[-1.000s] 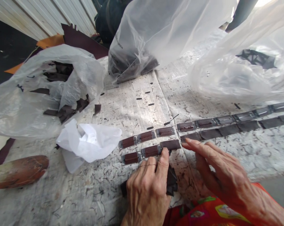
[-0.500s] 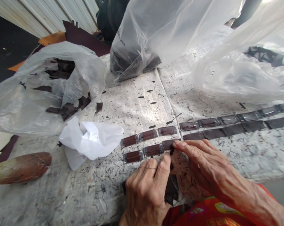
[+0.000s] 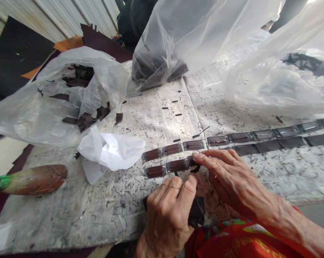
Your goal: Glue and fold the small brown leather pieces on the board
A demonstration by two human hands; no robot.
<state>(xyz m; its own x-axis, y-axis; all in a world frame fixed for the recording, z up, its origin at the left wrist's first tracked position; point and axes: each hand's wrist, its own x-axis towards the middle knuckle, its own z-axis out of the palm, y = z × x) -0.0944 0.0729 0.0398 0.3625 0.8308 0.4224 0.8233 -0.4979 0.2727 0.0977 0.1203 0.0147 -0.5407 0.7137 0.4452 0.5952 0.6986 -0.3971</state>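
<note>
Two rows of small dark leather pieces lie on the worn, thread-strewn table (image 3: 97,218). Several, such as a stitched brown piece (image 3: 177,165), show brown strips on dark backings. At the lower row, the fingertips of my right hand (image 3: 229,179) press on a dark piece (image 3: 191,160), partly covering it; those fingers are stretched out. My left hand (image 3: 170,211) is just below the row, its fingers curled and pressed together; what they hold, if anything, is hidden. Black scraps (image 3: 198,209) lie beside and partly under my left hand.
An open plastic bag of scraps (image 3: 103,82) stands at left, another bag (image 3: 162,61) at the top centre, a third (image 3: 258,86) at right. Crumpled white material (image 3: 110,150) and a brown, green-ended handle-like object (image 3: 41,179) lie at left.
The view has shifted, so more of the table's left side shows. My right fingertips have slid slightly left over the dark piece, covering more of it. My left hand is still curled below the row.
</note>
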